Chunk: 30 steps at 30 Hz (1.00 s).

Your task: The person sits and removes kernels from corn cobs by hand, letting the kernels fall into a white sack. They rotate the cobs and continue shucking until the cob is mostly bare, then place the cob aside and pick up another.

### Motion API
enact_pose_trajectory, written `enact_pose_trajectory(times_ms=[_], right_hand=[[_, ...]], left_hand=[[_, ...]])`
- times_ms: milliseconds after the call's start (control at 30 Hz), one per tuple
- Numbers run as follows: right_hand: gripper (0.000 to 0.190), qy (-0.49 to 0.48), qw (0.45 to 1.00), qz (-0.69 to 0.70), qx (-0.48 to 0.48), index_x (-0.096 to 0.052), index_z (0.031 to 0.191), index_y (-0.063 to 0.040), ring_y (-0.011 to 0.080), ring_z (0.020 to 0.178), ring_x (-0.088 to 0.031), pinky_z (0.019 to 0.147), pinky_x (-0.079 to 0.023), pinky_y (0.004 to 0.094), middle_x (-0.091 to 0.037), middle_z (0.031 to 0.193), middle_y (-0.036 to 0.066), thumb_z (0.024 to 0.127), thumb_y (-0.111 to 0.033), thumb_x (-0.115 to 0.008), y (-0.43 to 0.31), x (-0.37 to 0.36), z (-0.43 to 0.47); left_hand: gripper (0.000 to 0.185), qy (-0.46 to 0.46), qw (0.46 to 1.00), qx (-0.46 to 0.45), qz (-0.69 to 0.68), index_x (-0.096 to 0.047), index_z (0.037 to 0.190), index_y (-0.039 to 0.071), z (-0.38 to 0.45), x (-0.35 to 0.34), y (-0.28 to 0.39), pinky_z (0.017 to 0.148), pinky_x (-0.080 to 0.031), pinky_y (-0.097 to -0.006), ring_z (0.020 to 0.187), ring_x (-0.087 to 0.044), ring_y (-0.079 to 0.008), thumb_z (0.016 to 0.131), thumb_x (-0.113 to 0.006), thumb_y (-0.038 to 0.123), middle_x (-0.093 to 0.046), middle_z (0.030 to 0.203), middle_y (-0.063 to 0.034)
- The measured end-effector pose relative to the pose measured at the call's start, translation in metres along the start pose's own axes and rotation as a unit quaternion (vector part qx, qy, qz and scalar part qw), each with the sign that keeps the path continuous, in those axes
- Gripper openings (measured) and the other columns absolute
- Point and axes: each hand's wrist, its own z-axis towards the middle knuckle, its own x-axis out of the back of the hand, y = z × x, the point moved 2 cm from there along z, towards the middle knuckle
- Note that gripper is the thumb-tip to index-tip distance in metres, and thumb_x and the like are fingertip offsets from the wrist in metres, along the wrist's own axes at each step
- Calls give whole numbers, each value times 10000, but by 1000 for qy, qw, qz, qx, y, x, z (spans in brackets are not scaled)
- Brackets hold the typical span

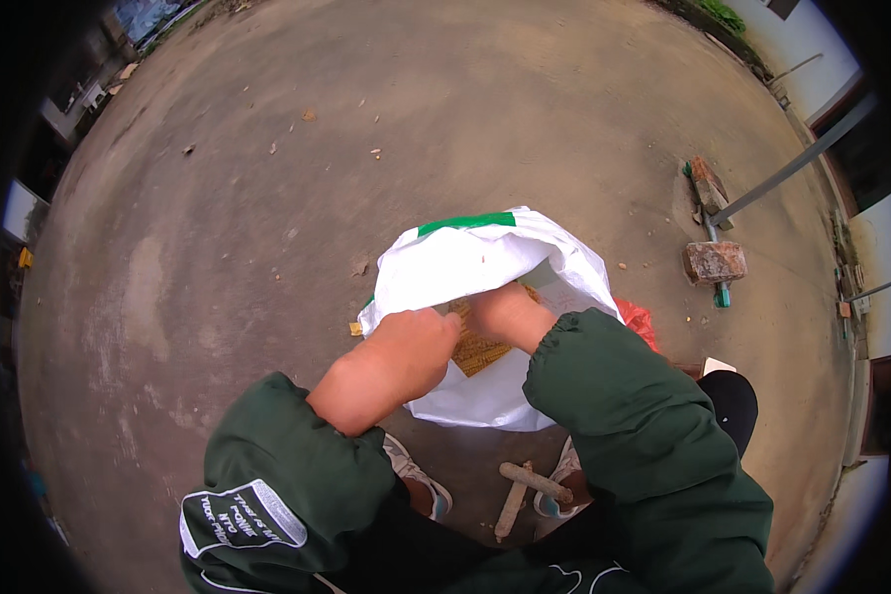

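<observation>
A white woven sack (453, 275) with a green stripe stands mouth-up on the ground in front of me, between my feet. Over its near left rim, my left hand (408, 353) is curled, its thumb side turned towards the inside; whether it grips anything I cannot tell. My right hand (508, 315) reaches into the mouth, and the sack's folded far edge hides its fingers. Between and below the hands shows a yellow-brown, rough-textured material (482, 356) inside the sack; its exact kind is unclear.
A red plastic bag (637, 323) lies against the sack's right side. Two rough stick-like pieces (523, 490) cross on the ground between my shoes. Further right, a brick (715, 262) weighs down the base of a grey metal pole (794, 167). Small debris dots the concrete yard (267, 208).
</observation>
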Motion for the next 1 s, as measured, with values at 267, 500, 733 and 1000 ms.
enact_pose_trajectory(times_ms=[267, 500, 733, 1000], right_hand=[[408, -83, 955, 282, 36, -585, 1164, 2, 252, 896, -682, 756, -559, 366, -675, 996, 134, 822, -149, -749, -7, 137, -81], [384, 5, 801, 592, -88, -586, 1158, 5, 150, 785, -676, 623, -552, 272, -685, 964, 80, 915, -265, -710, -6, 154, -95], [476, 7, 795, 605, -49, -581, 1259, 22, 122, 719, -654, 519, -506, 229, -672, 1001, 78, 1009, -382, -552, -3, 159, -105], [415, 13, 775, 630, -49, -651, 1070, 21, 102, 650, -661, 468, -471, 226, -691, 912, 65, 1009, -378, -555, -3, 156, -109]], left_hand=[[369, 59, 998, 1, -10, -536, 1050, 22, -7, 0, 16, 795, -517, -459, 958, -644, -368, 888, -672, 325, -646, 1012, -209], [521, 56, 950, -46, -303, -506, 1251, 20, -15, 12, 26, 845, -508, -380, 1024, -646, -290, 938, -638, 415, -638, 1124, -176], [543, 15, 845, -38, -534, -440, 1364, 18, -36, 20, 39, 809, -517, -335, 920, -632, -187, 1043, -426, 455, -621, 1043, -118], [594, -7, 730, 9, -684, -455, 1311, 28, -30, 11, 49, 596, -527, -299, 683, -632, -191, 1046, -299, 537, -616, 937, -127]])
